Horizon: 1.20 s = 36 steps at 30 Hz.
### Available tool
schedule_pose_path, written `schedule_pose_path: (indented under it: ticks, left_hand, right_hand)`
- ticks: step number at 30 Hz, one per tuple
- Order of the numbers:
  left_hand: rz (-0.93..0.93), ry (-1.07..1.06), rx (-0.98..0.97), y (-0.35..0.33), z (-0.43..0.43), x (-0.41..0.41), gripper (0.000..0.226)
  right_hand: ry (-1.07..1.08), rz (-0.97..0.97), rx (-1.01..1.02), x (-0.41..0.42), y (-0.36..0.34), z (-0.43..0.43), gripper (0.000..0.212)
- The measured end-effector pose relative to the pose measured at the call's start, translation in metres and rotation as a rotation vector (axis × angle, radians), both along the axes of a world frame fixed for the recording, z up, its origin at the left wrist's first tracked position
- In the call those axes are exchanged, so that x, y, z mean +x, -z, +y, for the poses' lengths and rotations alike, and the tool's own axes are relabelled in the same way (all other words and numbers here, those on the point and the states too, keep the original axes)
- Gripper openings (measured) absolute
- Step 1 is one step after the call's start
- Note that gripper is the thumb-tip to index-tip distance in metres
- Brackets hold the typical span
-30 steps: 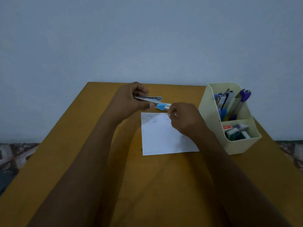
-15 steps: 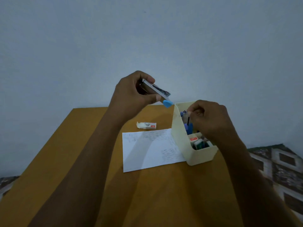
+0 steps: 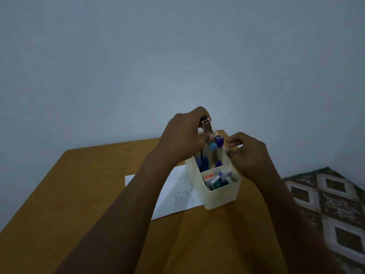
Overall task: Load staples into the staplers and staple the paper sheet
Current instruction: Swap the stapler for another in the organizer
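My left hand (image 3: 183, 139) grips a metal stapler with a light blue tip (image 3: 207, 128), held nose-down in the back compartment of a cream desk organiser (image 3: 221, 196). My right hand (image 3: 246, 155) hovers at the organiser's right rim, fingers curled and pinched, with nothing visible in them. A purple stapler (image 3: 218, 141) and a blue one (image 3: 204, 164) stand in the back compartment. Small staple boxes (image 3: 216, 179) fill the front compartment. The white paper sheet (image 3: 177, 192) lies on the table, left of the organiser and partly under my left forearm.
The brown wooden table (image 3: 69, 194) stands against a pale wall. Its right edge runs just past the organiser, with a patterned floor (image 3: 335, 204) beyond it.
The view has swung right. My left hand carried the stapler rightward and tipped it nose-down into the organiser. My right hand moved from inside the organiser to its right rim.
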<state>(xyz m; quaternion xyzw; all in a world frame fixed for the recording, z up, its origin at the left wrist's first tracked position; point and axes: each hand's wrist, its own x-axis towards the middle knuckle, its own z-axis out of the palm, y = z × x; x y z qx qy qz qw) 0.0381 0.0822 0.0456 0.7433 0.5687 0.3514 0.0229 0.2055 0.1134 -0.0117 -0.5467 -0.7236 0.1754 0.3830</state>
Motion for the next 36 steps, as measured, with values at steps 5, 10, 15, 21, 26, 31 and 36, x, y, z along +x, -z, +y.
schedule_pose_path:
  ticks: [5, 10, 15, 21, 26, 31, 36]
  left_hand:
    - [0.105, -0.015, -0.052, 0.008, 0.016, 0.011, 0.037]
    - [0.150, -0.011, -0.144, 0.017, 0.029, 0.015, 0.039]
    - [0.231, -0.024, -0.185, 0.025, 0.037, 0.018, 0.038]
    - [0.446, -0.098, -0.189, 0.030, 0.048, 0.023, 0.043]
    - [0.468, -0.121, -0.168, 0.029, 0.053, 0.031, 0.031]
    - [0.341, -0.113, -0.168, 0.030, 0.055, 0.034, 0.024]
    - [0.128, -0.071, -0.074, 0.014, 0.043, 0.027, 0.024]
  right_hand:
    - [-0.027, 0.024, 0.029, 0.004, 0.007, 0.007, 0.019]
    - [-0.046, 0.019, 0.011, 0.003, 0.013, 0.014, 0.020]
    - [-0.056, 0.016, 0.000, 0.002, 0.017, 0.017, 0.024]
    - [-0.075, 0.031, 0.033, 0.004, 0.023, 0.018, 0.027]
    - [-0.083, 0.029, 0.043, 0.005, 0.023, 0.016, 0.028]
    - [-0.081, 0.015, 0.038, 0.008, 0.021, 0.014, 0.028]
    - [-0.097, 0.029, 0.072, 0.008, 0.010, 0.009, 0.027]
